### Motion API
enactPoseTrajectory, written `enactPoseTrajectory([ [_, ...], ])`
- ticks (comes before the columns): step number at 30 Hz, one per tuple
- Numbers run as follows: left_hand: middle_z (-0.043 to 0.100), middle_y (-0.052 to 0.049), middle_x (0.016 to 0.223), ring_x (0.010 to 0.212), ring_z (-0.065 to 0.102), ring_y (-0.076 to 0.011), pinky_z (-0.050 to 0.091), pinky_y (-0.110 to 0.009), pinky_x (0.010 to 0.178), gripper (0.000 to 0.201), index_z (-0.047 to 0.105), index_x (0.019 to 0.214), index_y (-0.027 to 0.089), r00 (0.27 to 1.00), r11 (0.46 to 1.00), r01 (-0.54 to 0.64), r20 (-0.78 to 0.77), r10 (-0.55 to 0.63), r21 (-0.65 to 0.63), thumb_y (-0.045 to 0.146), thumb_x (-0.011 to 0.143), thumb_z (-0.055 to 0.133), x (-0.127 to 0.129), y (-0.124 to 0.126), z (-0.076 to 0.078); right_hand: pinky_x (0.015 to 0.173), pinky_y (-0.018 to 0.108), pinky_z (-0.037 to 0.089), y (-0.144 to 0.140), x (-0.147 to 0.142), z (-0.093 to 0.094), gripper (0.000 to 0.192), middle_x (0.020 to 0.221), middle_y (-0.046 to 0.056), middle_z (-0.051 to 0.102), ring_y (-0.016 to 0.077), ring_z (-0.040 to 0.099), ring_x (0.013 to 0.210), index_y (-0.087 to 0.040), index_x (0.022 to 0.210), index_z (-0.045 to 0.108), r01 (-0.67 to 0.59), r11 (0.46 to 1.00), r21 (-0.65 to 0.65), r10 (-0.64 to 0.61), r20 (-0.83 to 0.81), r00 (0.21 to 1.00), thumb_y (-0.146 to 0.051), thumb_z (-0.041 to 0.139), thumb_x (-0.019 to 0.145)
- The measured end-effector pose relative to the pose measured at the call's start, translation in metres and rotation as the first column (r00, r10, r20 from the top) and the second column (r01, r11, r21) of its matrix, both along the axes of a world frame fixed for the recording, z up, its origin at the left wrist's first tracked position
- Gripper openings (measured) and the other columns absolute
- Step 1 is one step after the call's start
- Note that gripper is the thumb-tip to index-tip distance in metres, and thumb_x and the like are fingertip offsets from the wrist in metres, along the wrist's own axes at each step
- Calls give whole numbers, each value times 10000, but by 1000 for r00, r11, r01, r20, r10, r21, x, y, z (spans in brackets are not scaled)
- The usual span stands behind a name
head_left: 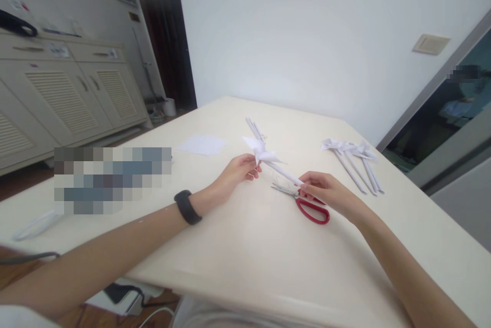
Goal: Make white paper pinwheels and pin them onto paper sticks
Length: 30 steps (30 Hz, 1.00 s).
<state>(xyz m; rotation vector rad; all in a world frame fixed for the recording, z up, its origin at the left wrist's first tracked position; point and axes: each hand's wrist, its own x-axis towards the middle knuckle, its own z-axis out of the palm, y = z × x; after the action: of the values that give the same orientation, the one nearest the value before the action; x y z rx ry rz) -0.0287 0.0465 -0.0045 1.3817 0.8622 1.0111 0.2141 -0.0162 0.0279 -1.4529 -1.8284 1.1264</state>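
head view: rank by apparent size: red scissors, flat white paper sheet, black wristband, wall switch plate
1. red scissors
2. flat white paper sheet
3. black wristband and wall switch plate: look about alike; the wristband is much nearer the camera, so unranked.

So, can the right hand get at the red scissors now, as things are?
Probably yes. The scissors lie flat on the table just under the right hand, with nothing between them. But this hand is holding the stick of the paper pinwheel.
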Motion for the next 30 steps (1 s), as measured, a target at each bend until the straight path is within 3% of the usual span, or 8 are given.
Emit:
enactPoseTrajectory([
  [10, 561, -33, 807, 657, 510, -111, 410, -256, 644, 258, 560, 815, 156, 1000, 1000, -11, -8, 11, -9, 407, 759, 573, 1, -2, 5, 594, 246, 414, 0, -3, -1, 227, 715, 23, 584, 123, 520, 639, -161, 894, 613, 8, 1000, 9, -8, -44, 999, -341, 516, 797],
  [21, 563, -14, 788, 653, 511, -111, 416, -260, 650, 264, 559, 809, 173, 999, 1000, -28, -28, 28, 10, 431, 757, 584, 1, 1, 0, 629, 239, 436, -1, -5, 1, 205, 772, 37, 625, 119, 546, 680, -168, 861, 608, 31, 1000, 1, -31, -75, 997, -342, 523, 792],
  [30, 565, -18, 794, 664, 514, -110, 413, -243, 637, 266, 551, 824, 166, 999, 999, -16, -42, 17, 38, 423, 765, 580, 0, 2, 1, 545, 208, 379, -1, -3, 3, 190, 730, 15, 600, 97, 517, 638, -166, 858, 599, 43, 999, 16, -41, -123, 992, -330, 524, 798],
])
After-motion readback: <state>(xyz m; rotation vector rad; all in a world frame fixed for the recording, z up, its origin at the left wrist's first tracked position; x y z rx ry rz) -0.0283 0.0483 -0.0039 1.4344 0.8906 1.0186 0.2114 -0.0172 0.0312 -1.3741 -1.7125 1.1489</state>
